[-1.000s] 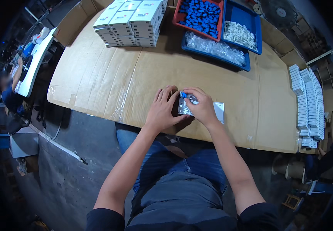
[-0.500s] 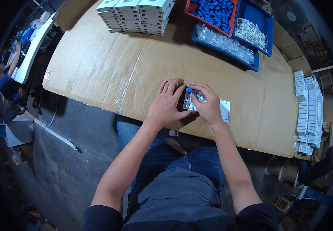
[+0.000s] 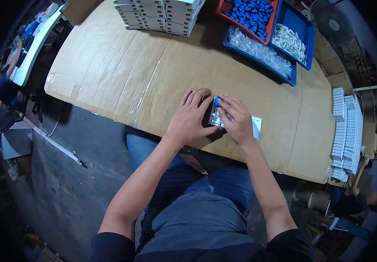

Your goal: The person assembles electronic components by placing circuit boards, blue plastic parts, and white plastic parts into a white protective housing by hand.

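Observation:
A small open box (image 3: 214, 119) with white fittings inside lies on the cardboard-covered table in front of me. At its far end sits a small blue plastic connector piece (image 3: 217, 101). My left hand (image 3: 186, 115) grips the box's left side between thumb and fingers. From the right, my right hand (image 3: 236, 123) reaches over the box with its fingertips closed at the blue piece, covering much of the inside. A flat white lid (image 3: 256, 126) shows beside the box, partly under my right wrist.
White boxes (image 3: 155, 19) are stacked at the back. Far right of them stand a red tray (image 3: 220, 9) of blue pieces and blue trays (image 3: 309, 46) with clear bags and white parts. More white boxes (image 3: 346, 131) line the right edge. People work at both sides.
The view has shifted slightly. My right fingers have moved a little over the blue piece and the box interior; my left hand keeps its grip.

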Tool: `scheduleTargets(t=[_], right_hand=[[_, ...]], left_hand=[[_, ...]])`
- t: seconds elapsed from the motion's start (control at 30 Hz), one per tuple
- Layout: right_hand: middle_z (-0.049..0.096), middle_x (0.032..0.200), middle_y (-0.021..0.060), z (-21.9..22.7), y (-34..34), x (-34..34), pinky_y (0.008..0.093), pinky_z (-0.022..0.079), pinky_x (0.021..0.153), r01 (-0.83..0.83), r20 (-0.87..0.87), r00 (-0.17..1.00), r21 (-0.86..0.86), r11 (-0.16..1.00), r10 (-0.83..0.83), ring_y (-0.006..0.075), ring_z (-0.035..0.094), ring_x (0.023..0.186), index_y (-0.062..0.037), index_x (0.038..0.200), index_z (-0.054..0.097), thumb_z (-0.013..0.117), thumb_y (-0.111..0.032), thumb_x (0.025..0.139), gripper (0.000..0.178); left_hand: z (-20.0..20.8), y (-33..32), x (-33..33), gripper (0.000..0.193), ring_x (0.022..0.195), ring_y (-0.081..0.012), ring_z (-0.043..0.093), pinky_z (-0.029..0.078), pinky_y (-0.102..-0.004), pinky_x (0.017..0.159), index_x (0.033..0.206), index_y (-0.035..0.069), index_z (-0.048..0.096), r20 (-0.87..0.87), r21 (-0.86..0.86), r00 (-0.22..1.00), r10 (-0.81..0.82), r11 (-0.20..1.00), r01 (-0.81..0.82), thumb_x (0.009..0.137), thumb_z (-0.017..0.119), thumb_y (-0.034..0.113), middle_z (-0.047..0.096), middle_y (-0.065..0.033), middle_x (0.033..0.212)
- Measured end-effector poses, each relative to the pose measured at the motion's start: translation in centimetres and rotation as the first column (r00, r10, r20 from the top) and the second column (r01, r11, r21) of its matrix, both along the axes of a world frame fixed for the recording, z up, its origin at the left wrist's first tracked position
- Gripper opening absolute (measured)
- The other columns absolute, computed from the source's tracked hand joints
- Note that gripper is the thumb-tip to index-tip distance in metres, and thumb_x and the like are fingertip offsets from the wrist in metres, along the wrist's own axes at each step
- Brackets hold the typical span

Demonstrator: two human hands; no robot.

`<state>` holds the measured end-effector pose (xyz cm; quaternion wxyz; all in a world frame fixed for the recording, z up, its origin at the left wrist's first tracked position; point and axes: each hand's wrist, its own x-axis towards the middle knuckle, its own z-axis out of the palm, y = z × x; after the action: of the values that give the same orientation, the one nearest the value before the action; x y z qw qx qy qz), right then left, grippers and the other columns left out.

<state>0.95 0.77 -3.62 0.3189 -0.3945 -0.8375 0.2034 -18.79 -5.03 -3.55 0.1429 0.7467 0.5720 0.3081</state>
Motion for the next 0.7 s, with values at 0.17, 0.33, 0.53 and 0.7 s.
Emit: scheduleTargets(t=[0.17,0.33,0.53,0.7], right_hand=[[0.069,0.134,0.0087,0.6,-0.7,0.0,0.056,0.042,0.114,-0.05,0.243,0.97,0.141,0.989,0.014,0.0288,0.063,0.128,-0.005,0.12,0.076,0.07,-0.017,0.094,0.028],[0.063,0.142,0.0088,2.1,-1.7,-0.7,0.0619,0.034,0.118,-0.039,0.424,0.905,0.166,0.985,-0.036,0.0278,0.054,0.138,-0.0045,0.125,0.073,0.065,-0.024,0.098,0.035],[0.056,0.15,0.0127,3.4,-1.5,-0.5,0.0607,0.032,0.12,-0.014,0.459,0.888,0.026,1.0,0.0,0.0313,0.05,0.142,-0.0061,0.132,0.07,0.063,-0.026,0.099,0.039],[0.048,0.157,0.0182,6.4,-1.3,5.9,0.0465,0.036,0.121,0.124,0.078,0.991,-0.211,0.97,-0.11,0.0363,0.046,0.145,-0.0094,0.135,0.069,0.069,-0.02,0.095,0.041]], left_hand=[[-0.3,0.1,-0.2,0.085,0.147,-0.0348,0.039,0.025,-0.0523,0.126,0.145,0.003,0.052,-0.014,-0.008,1.0,-0.018,1.0,0.018,0.079,0.078,0.052,0.048,-0.0159,0.149],[-0.2,0.1,-0.2,0.085,0.148,-0.0349,0.038,0.025,-0.0521,0.126,0.147,0.003,0.051,-0.033,0.001,0.999,-0.023,1.0,0.024,0.079,0.077,0.049,0.047,-0.0169,0.15],[-0.6,-0.5,-0.2,0.086,0.147,-0.0363,0.038,0.025,-0.0519,0.127,0.148,0.002,0.05,-0.062,0.006,0.998,-0.024,1.0,0.024,0.083,0.077,0.051,0.046,-0.0182,0.151],[0.0,-0.4,0.4,0.079,0.14,-0.0408,0.044,0.033,-0.0498,0.122,0.147,0.001,0.048,0.046,0.06,0.999,0.007,0.998,-0.01,0.088,0.077,0.043,0.048,-0.0204,0.147]])
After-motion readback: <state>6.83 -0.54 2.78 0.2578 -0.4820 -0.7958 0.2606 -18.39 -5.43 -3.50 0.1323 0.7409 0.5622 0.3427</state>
